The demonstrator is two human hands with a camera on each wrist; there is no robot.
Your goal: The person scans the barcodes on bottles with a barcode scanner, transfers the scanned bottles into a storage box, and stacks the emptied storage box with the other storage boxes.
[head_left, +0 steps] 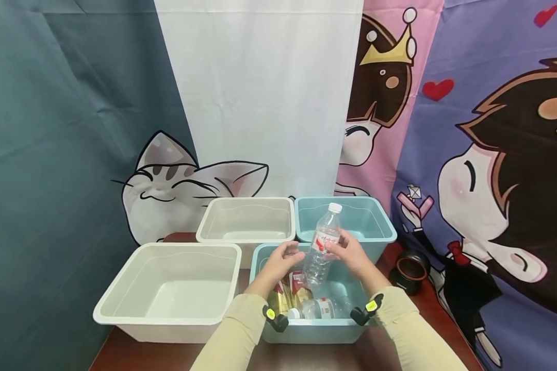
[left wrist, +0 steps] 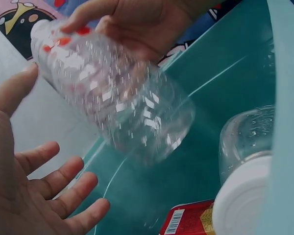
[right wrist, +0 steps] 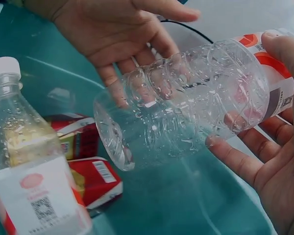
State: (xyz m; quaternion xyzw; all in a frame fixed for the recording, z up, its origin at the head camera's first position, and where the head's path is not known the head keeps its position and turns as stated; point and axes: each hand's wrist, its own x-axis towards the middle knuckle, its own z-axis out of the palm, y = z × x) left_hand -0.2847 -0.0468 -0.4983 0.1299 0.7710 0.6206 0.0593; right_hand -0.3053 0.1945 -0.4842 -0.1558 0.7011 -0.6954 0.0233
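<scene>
A clear plastic bottle [head_left: 318, 260] with a white cap and a red-and-white label is tilted above the front blue bin [head_left: 359, 320]. My right hand [head_left: 351, 253] grips it around the label, thumb on the near side. The left hand [head_left: 278, 265] is beside the bottle with its fingers spread; in the left wrist view that hand [left wrist: 34, 181] stands apart from the bottle [left wrist: 117, 98]. Inside the front bin lie a second clear bottle [head_left: 322, 308] with a white cap and some red-and-gold packets [head_left: 298, 288], partly hidden by the left hand and bottle.
A white bin [head_left: 167, 335] stands at front left, with another white bin [head_left: 246, 206] behind it. A second blue bin [head_left: 382, 226] is at back right. A dark round object [head_left: 409, 270] sits on the brown table [head_left: 325, 355] to the right. Printed curtains hang behind.
</scene>
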